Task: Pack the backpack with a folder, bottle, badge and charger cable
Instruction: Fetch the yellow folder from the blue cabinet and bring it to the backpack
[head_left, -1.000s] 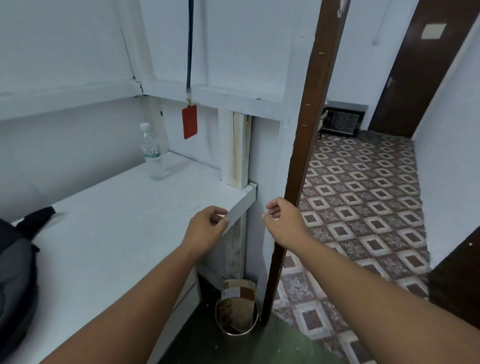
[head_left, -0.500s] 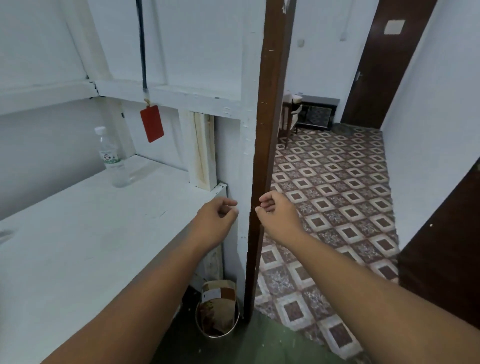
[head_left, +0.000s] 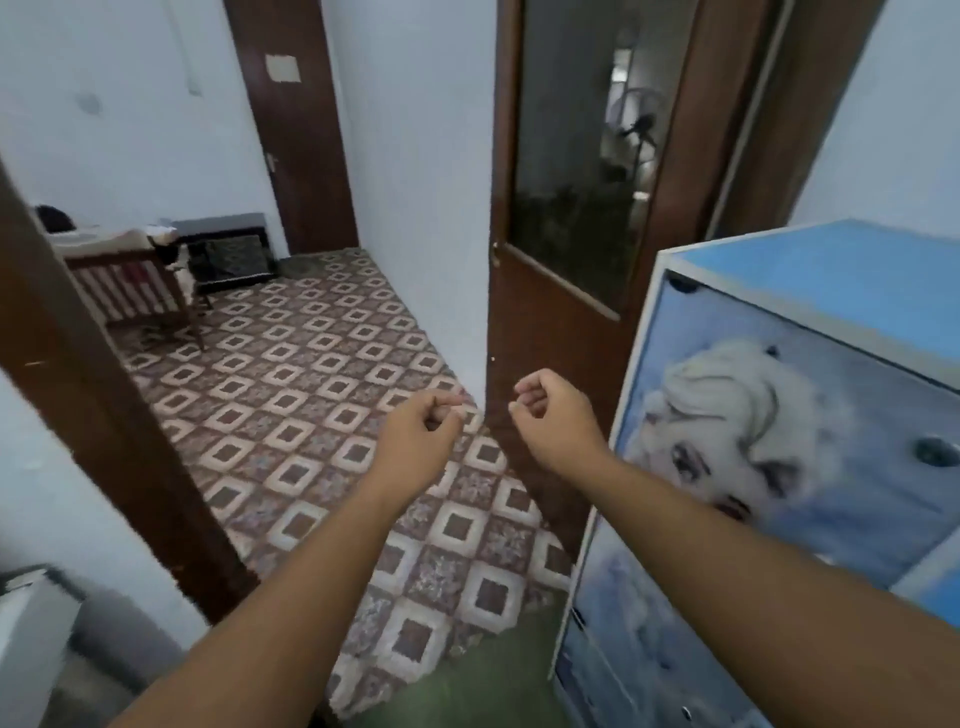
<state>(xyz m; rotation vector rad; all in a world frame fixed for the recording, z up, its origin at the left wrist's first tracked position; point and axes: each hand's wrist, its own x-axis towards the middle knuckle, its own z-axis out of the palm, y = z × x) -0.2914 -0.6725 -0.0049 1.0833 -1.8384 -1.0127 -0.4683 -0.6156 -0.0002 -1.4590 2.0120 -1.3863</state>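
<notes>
My left hand and my right hand float side by side in front of me over the patterned tile floor. Both have loosely curled fingers and hold nothing. No backpack, folder, bottle, badge or cable shows in this view.
A blue cabinet with a printed picture stands close on my right. A brown door with a glass pane is straight ahead. A dark wooden post rises at the left. A wooden chair and a second door lie farther back.
My view has swung to the right: the white counter, bottle and red badge have left the frame, and the blue cabinet and glass door have come in. Both hands stay empty.
</notes>
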